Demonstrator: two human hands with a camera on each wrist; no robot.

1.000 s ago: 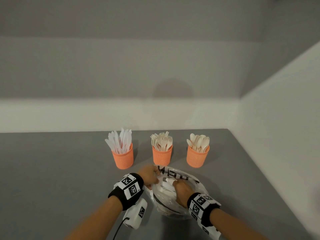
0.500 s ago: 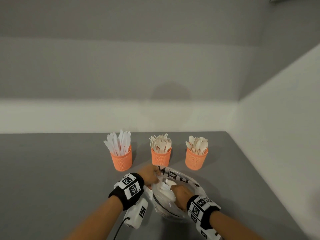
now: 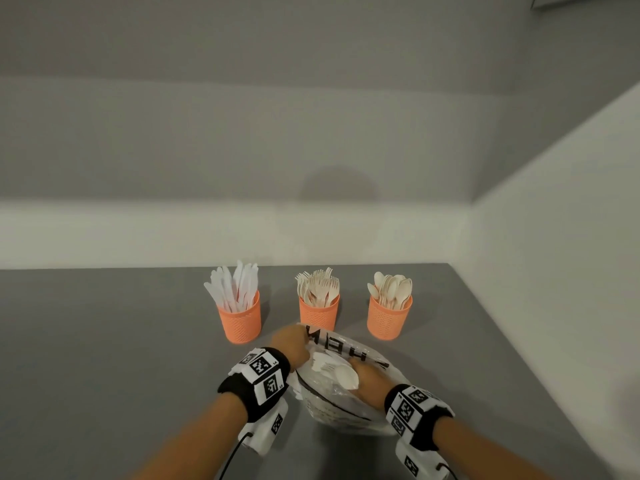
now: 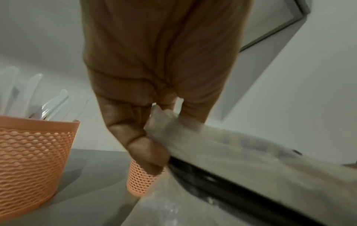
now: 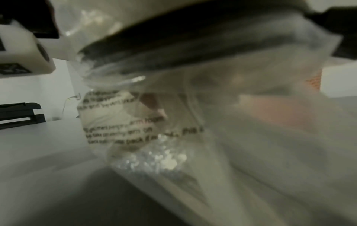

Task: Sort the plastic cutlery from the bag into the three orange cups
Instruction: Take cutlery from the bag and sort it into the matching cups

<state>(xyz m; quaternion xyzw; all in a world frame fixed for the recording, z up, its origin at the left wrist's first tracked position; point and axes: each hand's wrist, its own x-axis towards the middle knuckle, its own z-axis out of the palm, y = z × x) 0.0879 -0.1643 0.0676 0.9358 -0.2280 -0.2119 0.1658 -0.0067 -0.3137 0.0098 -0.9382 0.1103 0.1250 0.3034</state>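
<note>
A clear plastic bag (image 3: pixel 346 407) with black print lies on the grey table in front of three orange mesh cups. The left cup (image 3: pixel 239 320) holds white knives, the middle cup (image 3: pixel 318 315) forks, the right cup (image 3: pixel 388 318) spoons. My left hand (image 3: pixel 291 344) pinches the bag's rim (image 4: pixel 173 122) and holds the mouth up. My right hand (image 3: pixel 369 382) is at the bag's mouth and grips a pale spoon (image 3: pixel 346 375), its bowl pointing left. The right wrist view is filled by blurred bag plastic (image 5: pixel 212 122), so the fingers are hidden there.
White walls close off the table at the back and the right (image 3: pixel 554 271). Bare grey table (image 3: pixel 104 358) spreads to the left of the cups. In the right wrist view a dark object (image 5: pixel 19 114) stands at the far left.
My right hand has drawn back out of the bag with a spoon, which now shows above the rim. The left hand keeps its hold on the bag's edge.
</note>
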